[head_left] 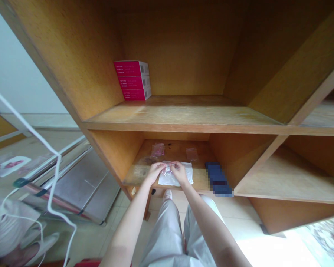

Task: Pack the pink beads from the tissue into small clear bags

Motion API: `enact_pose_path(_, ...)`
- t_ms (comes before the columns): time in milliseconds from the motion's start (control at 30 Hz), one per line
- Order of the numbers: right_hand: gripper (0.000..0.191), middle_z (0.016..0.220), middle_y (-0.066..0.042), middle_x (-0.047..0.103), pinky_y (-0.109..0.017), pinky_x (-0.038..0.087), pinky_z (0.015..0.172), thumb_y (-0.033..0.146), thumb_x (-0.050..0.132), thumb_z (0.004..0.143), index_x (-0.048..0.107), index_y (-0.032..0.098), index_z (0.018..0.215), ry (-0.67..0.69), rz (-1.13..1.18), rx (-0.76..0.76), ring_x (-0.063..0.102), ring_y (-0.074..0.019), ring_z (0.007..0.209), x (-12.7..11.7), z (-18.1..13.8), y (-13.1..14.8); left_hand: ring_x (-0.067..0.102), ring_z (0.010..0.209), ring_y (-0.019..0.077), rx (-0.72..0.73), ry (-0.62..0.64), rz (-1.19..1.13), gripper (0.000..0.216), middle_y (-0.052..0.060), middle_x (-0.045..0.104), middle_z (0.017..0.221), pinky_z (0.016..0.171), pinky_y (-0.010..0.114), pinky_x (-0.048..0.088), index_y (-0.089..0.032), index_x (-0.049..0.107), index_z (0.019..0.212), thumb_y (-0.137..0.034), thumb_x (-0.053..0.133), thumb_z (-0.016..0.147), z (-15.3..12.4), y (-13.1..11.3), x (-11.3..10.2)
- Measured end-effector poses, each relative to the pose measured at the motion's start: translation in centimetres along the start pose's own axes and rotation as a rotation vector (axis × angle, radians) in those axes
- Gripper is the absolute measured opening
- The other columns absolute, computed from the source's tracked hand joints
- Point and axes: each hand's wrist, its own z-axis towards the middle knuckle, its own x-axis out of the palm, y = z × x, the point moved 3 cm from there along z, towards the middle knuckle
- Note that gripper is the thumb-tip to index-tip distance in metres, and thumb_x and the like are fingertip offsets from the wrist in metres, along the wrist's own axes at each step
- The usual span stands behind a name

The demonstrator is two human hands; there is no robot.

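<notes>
Directly ahead of me stands a wooden shelf unit (183, 118), its boards showing worn varnish. A white wall (22, 63) occupies my 10 o'clock. A grey metal panel (80, 185) sits at 8 o'clock, beside the unit. The tile floor (236, 215) runs below from 4 to 8 o'clock, with bright light (269, 250) falling across it at 4 o'clock.

Three stacked magenta boxes (132, 80) sit on the upper wooden shelf (183, 118).
</notes>
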Motion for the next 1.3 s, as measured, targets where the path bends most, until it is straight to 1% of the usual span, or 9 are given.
enact_pose_path(167,0.014,0.076,-0.004,0.064,-0.028,0.043,0.068,0.023,0.05,0.069,0.061,0.017,0.076,0.024,-0.007,-0.029,0.057,-0.0168,0.073,0.1,0.0,0.0,0.049,0.055,0.0096,-0.001,-0.006,-0.001,0.032,0.002,0.058,0.062,0.051,0.02,0.036,-0.011,0.063,0.073,-0.042,0.062,0.065,0.0,0.0,0.0)
enact_pose_path(300,0.015,0.076,-0.004,0.064,-0.028,0.043,0.067,0.025,0.05,0.07,0.062,0.018,0.076,0.041,-0.018,-0.04,0.057,-0.0165,0.072,0.2,-0.1,0.1,0.051,0.059,0.0109,0.003,0.015,0.004,0.032,0.003,0.06,0.066,0.053,0.02,0.037,-0.012,0.064,0.077,-0.041,0.062,0.065,-0.3,-0.5,0.2)
enact_pose_path(467,0.014,0.075,-0.004,0.064,-0.027,0.043,0.065,0.024,0.05,0.069,0.062,0.017,0.074,0.049,-0.018,-0.051,0.057,-0.0161,0.071,0.3,-0.1,0.2,0.05,0.056,0.0109,-0.009,0.027,0.021,0.033,0.003,0.059,0.063,0.052,0.021,0.037,-0.012,0.065,0.078,-0.041,0.062,0.064,-0.4,-0.9,0.3)
enact_pose_path(633,0.013,0.075,-0.004,0.063,-0.027,0.043,0.066,0.024,0.051,0.07,0.062,0.018,0.073,0.052,-0.026,-0.073,0.057,-0.0161,0.071,0.4,-0.2,0.3,0.051,0.056,0.0107,-0.015,0.036,-0.006,0.031,0.003,0.059,0.061,0.053,0.021,0.038,-0.011,0.064,0.075,-0.04,0.064,0.063,-0.2,-0.6,0.3)
enact_pose_path(800,0.014,0.077,-0.004,0.063,-0.027,0.043,0.066,0.025,0.051,0.071,0.062,0.017,0.074,0.06,-0.046,-0.088,0.057,-0.0161,0.072,0.5,-0.2,0.3,0.052,0.058,0.0107,0.0,0.043,-0.031,0.029,0.003,0.06,0.064,0.056,0.021,0.039,-0.011,0.064,0.076,-0.038,0.065,0.063,-0.1,-0.2,0.2)
enact_pose_path(967,0.013,0.079,-0.004,0.063,-0.028,0.043,0.069,0.025,0.051,0.071,0.061,0.018,0.074,0.064,-0.046,-0.097,0.057,-0.016,0.073,0.5,-0.2,0.2,0.053,0.057,0.0108,0.004,0.029,-0.025,0.03,0.002,0.061,0.064,0.055,0.022,0.038,-0.012,0.065,0.076,-0.039,0.065,0.062,-0.1,0.0,0.2)
enact_pose_path(1067,0.014,0.078,-0.005,0.063,-0.027,0.043,0.069,0.026,0.05,0.072,0.061,0.017,0.075,0.05,-0.028,-0.074,0.057,-0.0162,0.073,0.3,-0.1,0.0,0.054,0.06,0.0111,0.003,0.043,-0.04,0.031,0.003,0.062,0.067,0.057,0.021,0.039,-0.012,0.064,0.077,-0.039,0.064,0.064,-0.1,0.0,0.3)
enact_pose_path(1200,0.019,0.075,-0.005,0.063,-0.027,0.043,0.065,0.031,0.05,0.073,0.061,0.015,0.076,0.003,-0.012,-0.012,0.057,-0.0166,0.07,0.1,0.0,-0.2,0.05,0.054,0.0092,-0.004,0.003,-0.076,0.033,0.001,0.059,0.062,0.051,0.02,0.036,-0.011,0.062,0.073,-0.043,0.059,0.068,-0.1,0.3,0.1)
enact_pose_path(1300,0.022,0.073,-0.006,0.063,-0.026,0.043,0.062,0.035,0.052,0.073,0.06,0.014,0.077,-0.009,0.008,0.014,0.057,-0.0162,0.067,0.0,0.0,-0.1,0.051,0.055,0.0095,-0.01,-0.009,-0.132,0.034,0.002,0.059,0.064,0.052,0.02,0.038,-0.011,0.061,0.074,-0.044,0.058,0.07,0.0,0.5,0.0)
